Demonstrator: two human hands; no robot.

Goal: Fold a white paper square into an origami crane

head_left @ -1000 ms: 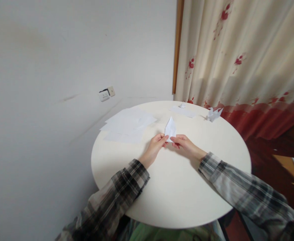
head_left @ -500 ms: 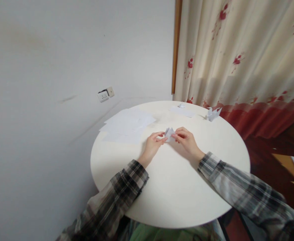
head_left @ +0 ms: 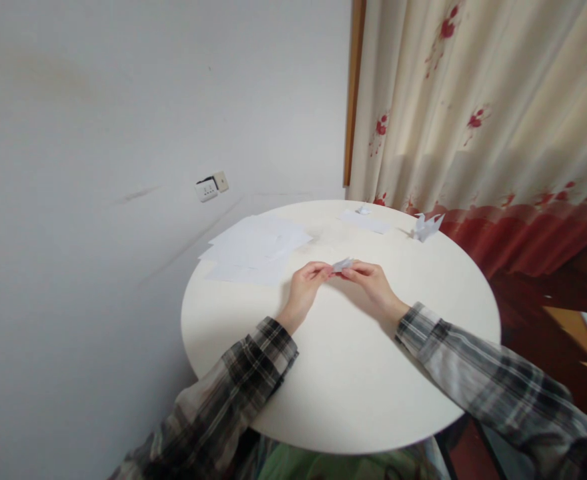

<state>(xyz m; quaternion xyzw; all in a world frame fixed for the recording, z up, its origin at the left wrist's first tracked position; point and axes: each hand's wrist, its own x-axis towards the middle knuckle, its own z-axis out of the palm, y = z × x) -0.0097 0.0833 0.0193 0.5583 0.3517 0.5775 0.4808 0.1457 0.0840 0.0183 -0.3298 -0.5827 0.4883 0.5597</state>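
A small piece of folded white paper (head_left: pixel 342 265) is held between my two hands, just above the middle of the round white table (head_left: pixel 343 373). My left hand (head_left: pixel 307 283) pinches its left end between thumb and fingers. At the right end, my right hand (head_left: pixel 372 280) is closed on it with thumb and forefinger. The paper looks low and flattened from here, with small points at its upper right. Its underside is hidden by my fingers.
Several loose white sheets (head_left: pixel 253 243) overlap at the table's left. A folded paper crane (head_left: pixel 426 227) stands at the right edge. Toward the back, a small folded paper piece (head_left: pixel 363 210) rests by a flat paper (head_left: pixel 371 223). A wall and curtain (head_left: pixel 473 153) border the table.
The folded paper has tipped from standing with its points up to lying nearly flat. My fingers have come closer together around it.
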